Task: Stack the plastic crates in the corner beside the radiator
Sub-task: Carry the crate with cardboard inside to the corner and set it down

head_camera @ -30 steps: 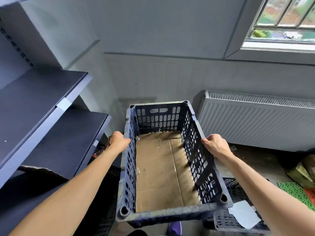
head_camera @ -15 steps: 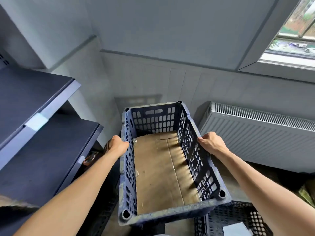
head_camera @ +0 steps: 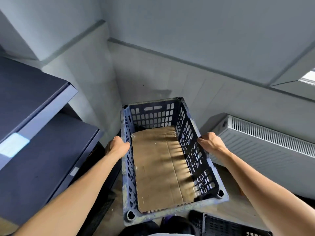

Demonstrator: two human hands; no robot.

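A dark blue perforated plastic crate (head_camera: 197, 150) lined with a sheet of cardboard (head_camera: 162, 166) is held in front of me, its far end pointing into the room's corner. My left hand (head_camera: 117, 148) grips the crate's left long rim. My right hand (head_camera: 211, 142) grips the right long rim. The white radiator (head_camera: 265, 142) runs along the wall to the right of the crate. Another dark crate (head_camera: 226, 223) lies on the floor at the bottom right, only partly in view.
Dark blue metal shelves (head_camera: 39, 133) stand close on the left, their edge near my left forearm. Dark mesh objects (head_camera: 100, 210) sit low under the shelves. A window sill (head_camera: 306, 79) shows at the upper right. Bare floor (head_camera: 226, 178) shows beside the radiator.
The view has turned left and tilted down, bringing the corner to the centre. The crate has moved forward toward the corner, with both hands keeping their grip on its rims.
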